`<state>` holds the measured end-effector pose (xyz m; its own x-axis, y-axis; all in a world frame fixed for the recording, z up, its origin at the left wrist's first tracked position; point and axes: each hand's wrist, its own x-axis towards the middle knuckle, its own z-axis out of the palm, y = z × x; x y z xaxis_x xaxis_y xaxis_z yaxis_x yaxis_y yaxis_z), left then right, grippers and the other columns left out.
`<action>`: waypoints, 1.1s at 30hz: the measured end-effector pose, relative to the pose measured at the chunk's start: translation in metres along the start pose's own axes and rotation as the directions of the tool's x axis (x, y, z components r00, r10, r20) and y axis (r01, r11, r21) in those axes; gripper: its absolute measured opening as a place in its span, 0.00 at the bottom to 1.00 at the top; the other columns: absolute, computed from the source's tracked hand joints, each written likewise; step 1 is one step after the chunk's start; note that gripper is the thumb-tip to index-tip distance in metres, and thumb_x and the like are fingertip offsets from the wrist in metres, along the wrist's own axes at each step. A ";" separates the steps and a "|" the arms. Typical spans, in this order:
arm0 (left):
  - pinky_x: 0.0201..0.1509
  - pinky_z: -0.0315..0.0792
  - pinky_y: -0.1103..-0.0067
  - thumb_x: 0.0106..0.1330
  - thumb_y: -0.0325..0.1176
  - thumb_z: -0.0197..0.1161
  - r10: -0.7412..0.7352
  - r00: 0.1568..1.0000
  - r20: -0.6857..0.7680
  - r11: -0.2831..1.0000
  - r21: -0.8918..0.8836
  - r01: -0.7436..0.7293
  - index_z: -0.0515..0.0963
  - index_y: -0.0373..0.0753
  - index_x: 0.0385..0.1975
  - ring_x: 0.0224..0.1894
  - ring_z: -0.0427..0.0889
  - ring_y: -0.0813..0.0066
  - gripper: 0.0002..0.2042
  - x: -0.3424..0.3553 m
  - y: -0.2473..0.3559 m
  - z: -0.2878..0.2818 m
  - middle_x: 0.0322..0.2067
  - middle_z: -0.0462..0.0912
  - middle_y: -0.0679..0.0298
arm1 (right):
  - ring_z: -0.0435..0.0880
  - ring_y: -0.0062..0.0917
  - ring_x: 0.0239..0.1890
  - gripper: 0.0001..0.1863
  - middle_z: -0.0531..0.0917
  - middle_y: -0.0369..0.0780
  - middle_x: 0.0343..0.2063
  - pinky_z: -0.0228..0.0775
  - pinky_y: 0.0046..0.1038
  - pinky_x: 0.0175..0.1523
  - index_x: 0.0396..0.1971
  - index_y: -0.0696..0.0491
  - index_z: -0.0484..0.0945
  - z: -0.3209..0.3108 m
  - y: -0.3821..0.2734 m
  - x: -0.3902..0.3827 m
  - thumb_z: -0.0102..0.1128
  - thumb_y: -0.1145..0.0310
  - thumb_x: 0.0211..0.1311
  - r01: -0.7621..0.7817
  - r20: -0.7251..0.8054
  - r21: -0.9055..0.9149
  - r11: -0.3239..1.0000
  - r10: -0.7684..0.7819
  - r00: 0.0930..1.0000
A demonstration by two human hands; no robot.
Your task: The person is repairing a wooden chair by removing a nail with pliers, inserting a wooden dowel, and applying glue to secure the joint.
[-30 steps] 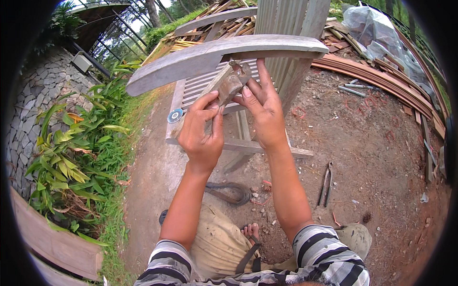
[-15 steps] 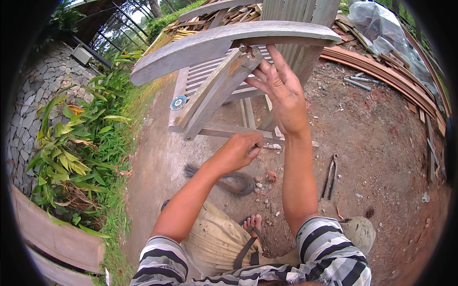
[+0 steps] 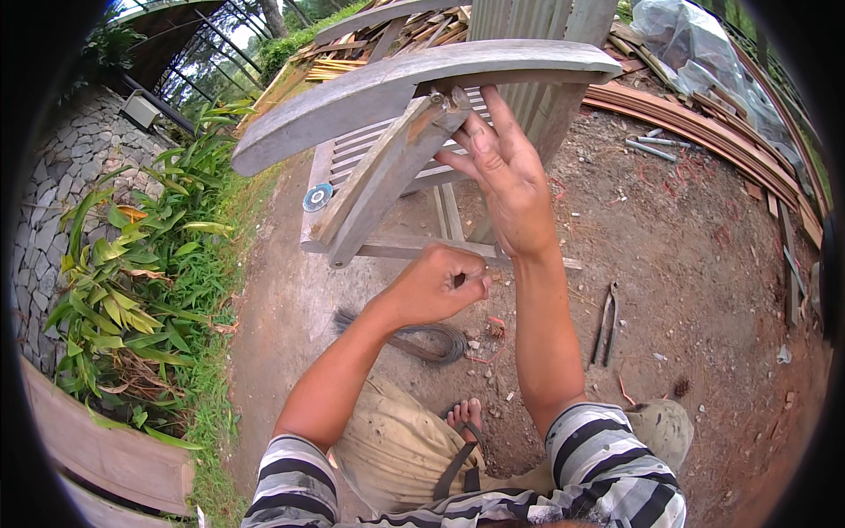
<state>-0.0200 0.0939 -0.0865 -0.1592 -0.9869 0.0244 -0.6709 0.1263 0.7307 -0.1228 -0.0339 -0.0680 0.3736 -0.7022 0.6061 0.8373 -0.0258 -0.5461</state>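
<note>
A weathered grey wooden chair stands in front of me, its curved armrest running across the top. Below the armrest, two angled wooden bars slope down to the left. My right hand reaches up to their upper end, some fingers behind the wood and one stretched to the armrest's underside. Lower and to the left, my left hand is closed in the air, fingertips pinched together and a gap showing inside the curl. Whatever it may hold is too small to make out. A blue-rimmed disc lies on the chair's seat corner.
A coil of dark wire lies on the dirt beneath my left arm. Pincers are right of my right forearm. Metal tubes and long boards lie at the far right. Leafy plants border the left.
My left hand has turned and lowered slightly, its curled fingers now showing a gap. My right hand keeps its place at the bars' upper end. The whole view has shifted a little.
</note>
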 end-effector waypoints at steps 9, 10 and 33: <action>0.61 0.80 0.70 0.75 0.40 0.64 -0.332 0.575 -0.748 0.543 -0.650 -0.532 0.68 0.34 0.57 0.55 0.81 0.61 0.20 0.007 0.024 -0.067 0.53 0.78 0.51 | 0.76 0.40 0.67 0.41 0.70 0.57 0.68 0.74 0.42 0.66 0.76 0.68 0.46 0.003 -0.005 -0.008 0.57 0.64 0.76 -0.031 -0.076 -0.081 0.996 0.024 0.997; 0.68 0.78 0.68 0.74 0.41 0.65 -0.331 0.598 -0.730 0.461 -0.678 -0.573 0.65 0.35 0.61 0.60 0.79 0.60 0.24 0.013 0.022 -0.070 0.57 0.76 0.51 | 0.76 0.39 0.66 0.41 0.70 0.57 0.68 0.74 0.41 0.66 0.76 0.68 0.47 0.002 -0.005 -0.009 0.57 0.64 0.75 -0.033 -0.086 -0.101 0.994 0.025 0.996; 0.74 0.66 0.64 0.69 0.60 0.65 -0.467 0.661 -0.587 0.200 -0.799 -0.568 0.60 0.35 0.71 0.67 0.72 0.56 0.42 0.037 -0.003 -0.009 0.64 0.69 0.49 | 0.83 0.18 0.23 0.26 0.84 0.39 0.24 0.74 0.20 0.29 0.34 0.58 0.80 -0.001 -0.017 -0.020 0.49 0.49 0.81 -0.413 -0.381 -0.407 0.815 0.260 0.887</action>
<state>-0.0170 0.0562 -0.0814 0.6331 -0.7704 0.0753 0.5347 0.5056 0.6770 -0.1450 -0.0198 -0.0712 0.3974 -0.9006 0.1758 0.3656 -0.0203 -0.9305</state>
